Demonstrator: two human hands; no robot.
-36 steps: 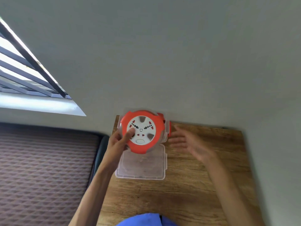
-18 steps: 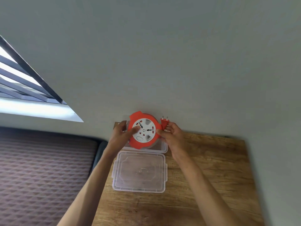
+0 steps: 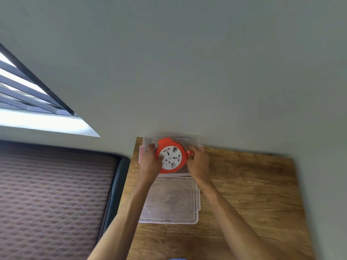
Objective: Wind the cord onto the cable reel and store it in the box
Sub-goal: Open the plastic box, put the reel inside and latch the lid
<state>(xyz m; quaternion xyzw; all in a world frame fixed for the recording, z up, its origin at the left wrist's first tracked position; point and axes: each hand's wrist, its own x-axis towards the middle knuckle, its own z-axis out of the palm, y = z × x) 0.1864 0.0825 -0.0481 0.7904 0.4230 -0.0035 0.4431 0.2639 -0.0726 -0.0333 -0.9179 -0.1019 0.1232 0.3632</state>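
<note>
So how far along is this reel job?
No loose cord shows, so winding looks done. Both hands, left hand and right hand, are lowering the orange reel into the clear box, plug beside it. The lid still lies off on the table.

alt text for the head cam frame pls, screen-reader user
Two bare hands lower an orange and white cable reel into a clear plastic box at the far edge of a wooden table; the left hand grips its side, the right hand pinches the orange plug. The box's clear lid lies just nearer.
</note>
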